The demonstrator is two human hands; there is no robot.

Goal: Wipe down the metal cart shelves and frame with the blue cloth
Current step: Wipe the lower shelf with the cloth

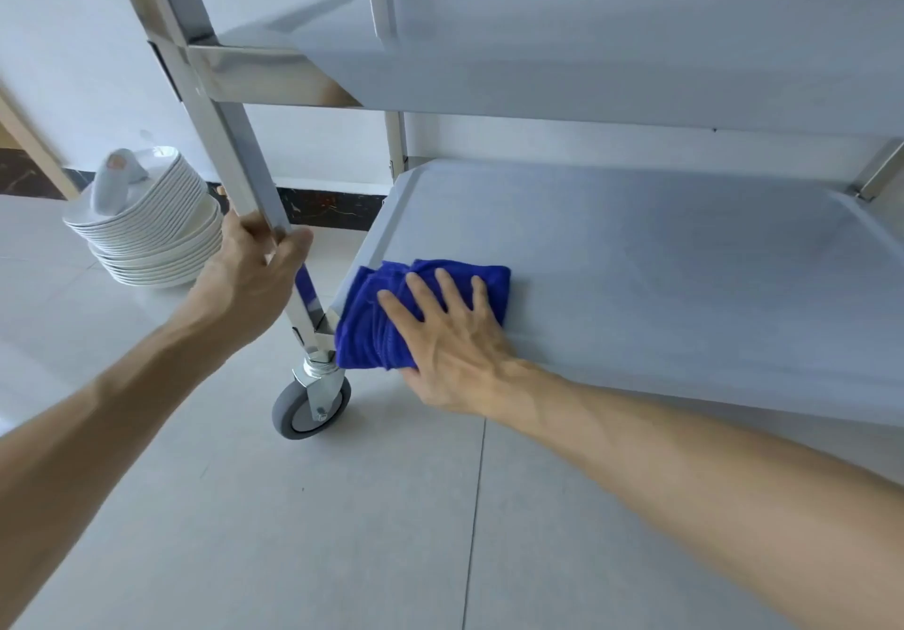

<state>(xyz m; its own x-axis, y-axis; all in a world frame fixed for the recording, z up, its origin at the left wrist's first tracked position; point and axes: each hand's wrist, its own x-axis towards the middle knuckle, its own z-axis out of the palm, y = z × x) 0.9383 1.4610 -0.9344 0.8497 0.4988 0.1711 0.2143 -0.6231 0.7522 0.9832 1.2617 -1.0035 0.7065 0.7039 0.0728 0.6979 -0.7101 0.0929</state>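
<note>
Right hand [452, 336], fingers flat, presses blue cloth [372, 321] on bottom shelf [636, 277], frame centre; left hand [254, 277] grips cart post [235, 159]; plates [156, 233], apparently stacked, left.

Soft, even daylight fills the scene, bright and cool, with only faint shadows on the floor [342, 507]. The steel cart leg [235, 159] carries mirror-like glare. Wide-angle bending curves the forearms at the edges, and the whole view is slightly soft.

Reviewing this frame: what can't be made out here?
Head view only:
- Shelf under the blue cloth: covered by the cloth and the right hand.
- Cart post where the left hand grips it: hidden by the fingers.
- Cart's right side and top: cut off by frame edges.
- Object on the plate stack: too blurred to identify.
</note>
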